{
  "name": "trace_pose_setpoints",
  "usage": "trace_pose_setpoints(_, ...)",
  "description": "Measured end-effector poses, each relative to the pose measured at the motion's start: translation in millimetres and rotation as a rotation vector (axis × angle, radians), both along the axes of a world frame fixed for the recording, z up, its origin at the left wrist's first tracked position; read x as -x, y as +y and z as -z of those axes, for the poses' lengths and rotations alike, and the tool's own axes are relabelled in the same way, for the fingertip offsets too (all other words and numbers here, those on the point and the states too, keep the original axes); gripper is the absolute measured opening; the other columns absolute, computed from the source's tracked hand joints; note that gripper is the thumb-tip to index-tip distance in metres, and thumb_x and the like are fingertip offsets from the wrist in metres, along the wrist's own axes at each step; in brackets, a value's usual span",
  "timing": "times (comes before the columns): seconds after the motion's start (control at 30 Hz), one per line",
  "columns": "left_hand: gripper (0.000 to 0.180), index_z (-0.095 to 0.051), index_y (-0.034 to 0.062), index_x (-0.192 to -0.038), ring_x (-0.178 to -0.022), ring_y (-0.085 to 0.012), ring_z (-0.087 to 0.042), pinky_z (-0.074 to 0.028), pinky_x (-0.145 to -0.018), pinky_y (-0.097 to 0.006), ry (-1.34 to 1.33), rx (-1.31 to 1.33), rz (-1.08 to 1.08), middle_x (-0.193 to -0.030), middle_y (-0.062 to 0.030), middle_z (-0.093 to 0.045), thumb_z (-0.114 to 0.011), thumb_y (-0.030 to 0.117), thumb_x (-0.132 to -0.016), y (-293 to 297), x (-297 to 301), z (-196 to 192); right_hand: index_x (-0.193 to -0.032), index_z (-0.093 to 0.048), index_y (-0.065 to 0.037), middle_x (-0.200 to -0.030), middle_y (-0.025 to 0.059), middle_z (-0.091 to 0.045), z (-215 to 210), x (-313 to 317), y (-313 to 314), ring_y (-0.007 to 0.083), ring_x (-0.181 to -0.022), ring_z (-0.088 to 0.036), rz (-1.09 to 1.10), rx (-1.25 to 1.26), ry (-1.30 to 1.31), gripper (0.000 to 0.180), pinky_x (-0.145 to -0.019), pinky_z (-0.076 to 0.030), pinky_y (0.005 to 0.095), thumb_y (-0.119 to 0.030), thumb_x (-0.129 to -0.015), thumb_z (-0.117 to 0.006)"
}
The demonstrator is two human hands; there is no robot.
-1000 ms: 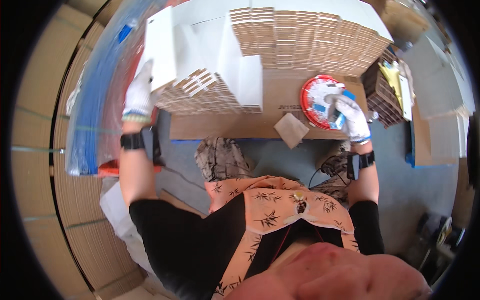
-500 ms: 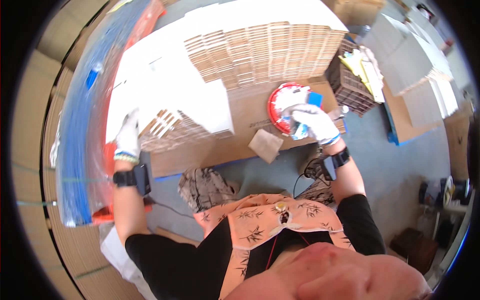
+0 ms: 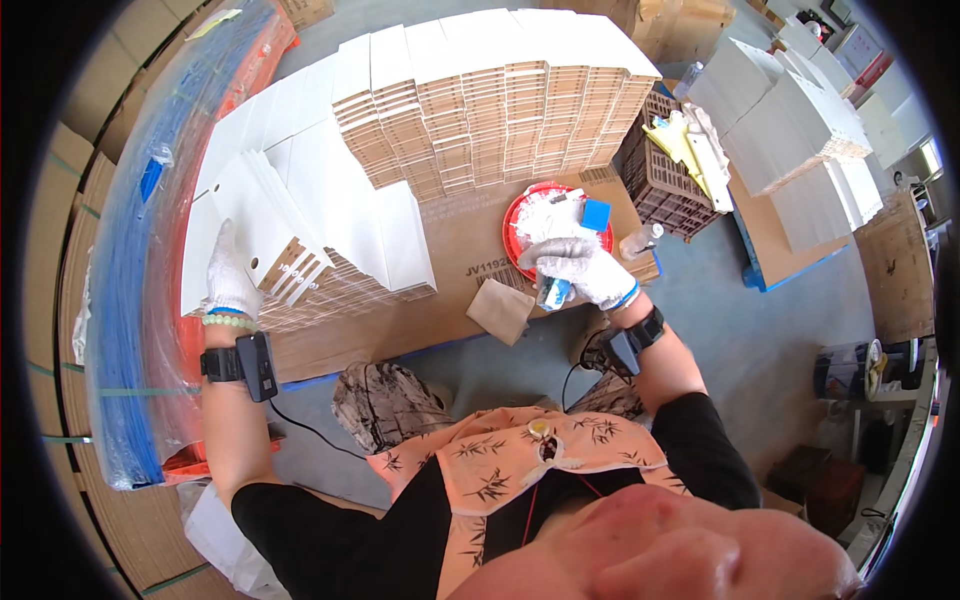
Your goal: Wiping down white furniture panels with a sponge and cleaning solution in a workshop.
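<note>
My left hand (image 3: pixel 232 272), in a white glove, lies with fingers stretched out against the near left corner of a stack of white panels (image 3: pixel 235 205). The top panels there sit askew, with round holes and slotted brown edges showing. My right hand (image 3: pixel 590 272), gloved too, is closed around a small blue-and-white thing (image 3: pixel 553 293) whose kind I cannot make out. It is at the near edge of a round red tray (image 3: pixel 512 218) that holds white material and a blue block (image 3: pixel 596 215). Beside that hand, a brown square pad (image 3: pixel 500 311) lies on the cardboard.
Taller rows of white panels (image 3: pixel 490 105) stand at the back of the cardboard-covered pallet (image 3: pixel 400 330). A clear bottle (image 3: pixel 640 241) is right of the tray. Further right are a brown crate (image 3: pixel 665 185) with gloves and another panel stack (image 3: pixel 795 130). Wrapped blue material (image 3: pixel 135 330) runs along the left.
The view has shifted and the white panels are less glaring. My right hand has moved slightly nearer to me relative to the tray, still holding the blue-and-white thing. My left hand stays by the panels.
</note>
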State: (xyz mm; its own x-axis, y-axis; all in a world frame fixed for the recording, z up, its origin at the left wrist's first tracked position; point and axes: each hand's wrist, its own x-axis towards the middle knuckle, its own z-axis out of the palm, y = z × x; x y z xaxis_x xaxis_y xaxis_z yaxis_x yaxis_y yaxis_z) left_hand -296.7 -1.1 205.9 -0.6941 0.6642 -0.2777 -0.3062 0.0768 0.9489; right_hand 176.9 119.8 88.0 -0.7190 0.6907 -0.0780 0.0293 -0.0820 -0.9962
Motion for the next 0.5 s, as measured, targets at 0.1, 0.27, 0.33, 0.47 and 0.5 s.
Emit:
trace_pose_setpoints(0.1,0.063,-0.047,0.0024,-0.15,-0.132,-0.0288,-0.054,-0.042,-0.11,-0.045,0.004,-0.034,-0.002,-0.147,-0.0137,-0.054,-0.055,0.043,-0.102,0.7,1.3,0.5,-0.12,-0.074,-0.004,-0.102,0.0036,-0.075,2.8,0.4,-0.6,0.0061,-0.07,-0.061,0.004,-0.007,-0.008,0.03,-0.055,-0.048,0.0203,-0.021,-0.096,-0.069)
trace_pose_setpoints(0.27,0.056,-0.05,0.0007,-0.146,-0.129,-0.0265,-0.056,-0.044,-0.109,-0.04,0.007,-0.066,-0.011,-0.144,-0.0144,-0.056,-0.054,0.038,-0.104,8.1,4.6,0.0,-0.123,-0.072,0.0,-0.098,0.0045,-0.072,-7.4,2.3,3.3,0.0107,-0.084,-0.064,-0.013,0.094,-0.096,0.034,-0.074,-0.054,0.0266,-0.023,-0.098,-0.068)
trace_pose_setpoints(0.33,0.053,-0.052,-0.0001,-0.144,-0.126,-0.0246,-0.058,-0.045,-0.109,-0.037,0.087,-0.02,0.116,-0.14,-0.0143,-0.059,-0.053,0.035,-0.105,8.3,12.7,3.0,-0.122,-0.072,0.0,-0.093,0.0046,-0.07,-9.5,5.0,3.0,0.0109,-0.083,-0.064,-0.037,0.03,-0.059,0.034,-0.071,-0.053,0.0267,-0.024,-0.098,-0.068)
trace_pose_setpoints(0.47,0.053,-0.053,-0.0002,-0.143,-0.122,-0.0232,-0.061,-0.047,-0.106,-0.035,0.229,-0.024,0.142,-0.136,-0.0137,-0.062,-0.054,0.036,-0.104,8.1,40.5,14.9,-0.121,-0.072,0.0,-0.09,0.0044,-0.068,-3.7,7.2,3.1,0.0111,-0.081,-0.063,-0.044,0.088,-0.106,0.034,-0.07,-0.052,0.0264,-0.024,-0.098,-0.068)
trace_pose_setpoints(0.5,0.054,-0.054,0.0001,-0.143,-0.12,-0.0229,-0.062,-0.048,-0.104,-0.035,0.226,-0.01,0.16,-0.135,-0.0132,-0.063,-0.055,0.037,-0.104,9.6,44.0,17.3,-0.121,-0.073,-0.003,-0.093,0.003,-0.07,1.2,8.5,3.7,0.0089,-0.078,-0.062,-0.047,0.1,-0.091,0.034,-0.066,-0.051,0.0239,-0.026,-0.097,-0.069)
